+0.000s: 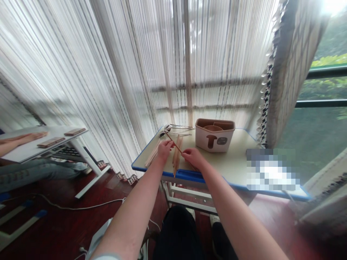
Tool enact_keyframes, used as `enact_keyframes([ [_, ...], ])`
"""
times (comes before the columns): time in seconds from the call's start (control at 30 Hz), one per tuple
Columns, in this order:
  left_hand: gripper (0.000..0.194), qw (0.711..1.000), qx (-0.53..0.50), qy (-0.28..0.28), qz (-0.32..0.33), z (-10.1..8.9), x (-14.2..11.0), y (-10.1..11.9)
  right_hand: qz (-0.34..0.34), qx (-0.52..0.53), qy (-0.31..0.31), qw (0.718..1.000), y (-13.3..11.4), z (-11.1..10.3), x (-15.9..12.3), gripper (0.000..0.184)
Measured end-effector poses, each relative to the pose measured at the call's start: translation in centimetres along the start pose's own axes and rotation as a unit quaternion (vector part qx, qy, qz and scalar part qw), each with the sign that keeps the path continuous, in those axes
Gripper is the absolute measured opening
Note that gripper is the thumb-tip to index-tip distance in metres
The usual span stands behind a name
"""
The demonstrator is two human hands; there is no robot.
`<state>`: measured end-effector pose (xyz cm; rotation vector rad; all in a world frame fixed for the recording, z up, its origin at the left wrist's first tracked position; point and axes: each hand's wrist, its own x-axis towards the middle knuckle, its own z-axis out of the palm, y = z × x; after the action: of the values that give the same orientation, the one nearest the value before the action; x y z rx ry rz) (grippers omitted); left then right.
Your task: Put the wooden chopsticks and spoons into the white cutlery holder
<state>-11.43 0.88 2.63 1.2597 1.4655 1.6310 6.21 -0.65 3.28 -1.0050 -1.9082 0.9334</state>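
Both hands close on one stick (177, 147): the left hand (165, 148) pinches it partway along, thumb against fingers, and the right hand (193, 157) pinches its near end. It slants above the table (238, 164), its far end pointing to the far left corner. Handling this single stick looks like the step in hand; a next move would call for one pinch to loosen while the other keeps hold, clear of the loose sticks below.

Those brown sticks (176, 160) lie between the hands, running to the near edge. Paler sticks (152, 156) lie along the left edge, metal utensils (180, 126) near the far left corner. The box (215, 136) stands upright by the far edge, beyond the right hand.
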Motion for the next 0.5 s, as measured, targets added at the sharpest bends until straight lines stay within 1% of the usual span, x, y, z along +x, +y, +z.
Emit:
enact_keyframes([
  [0.1,0.033,1.0,-0.017,0.011,0.002,0.1,-0.3,1.3,-0.008,0.008,-0.001,1.0,0.1,0.0,0.3,0.024],
  [0.17,0.034,0.999,-0.034,0.02,0.007,0.5,-0.4,3.1,-0.017,0.006,0.014,1.0,-0.1,-0.1,0.2,0.027],
  [0.23,0.033,0.998,-0.057,0.027,0.028,1.3,-0.6,5.4,-0.028,-0.004,0.046,0.999,-0.5,-0.5,-0.1,0.033],
  [0.3,0.031,0.995,-0.065,0.015,0.073,2.4,-1.1,8.2,-0.036,-0.02,0.086,0.995,-0.9,-1.1,-0.8,0.037],
  [0.37,0.029,0.99,-0.064,-0.011,0.125,3.8,-1.7,10.7,-0.054,-0.034,0.139,0.988,-1.3,-2.0,-1.6,0.037],
  [0.43,0.029,0.983,-0.068,-0.039,0.165,5.4,-2.5,12.7,-0.096,-0.054,0.209,0.972,-1.4,-3.3,-2.4,0.033],
  [0.5,0.028,0.976,-0.076,-0.064,0.194,7.1,-3.3,14.0,-0.145,-0.083,0.267,0.949,-1.2,-4.8,-3.3,0.028],
])
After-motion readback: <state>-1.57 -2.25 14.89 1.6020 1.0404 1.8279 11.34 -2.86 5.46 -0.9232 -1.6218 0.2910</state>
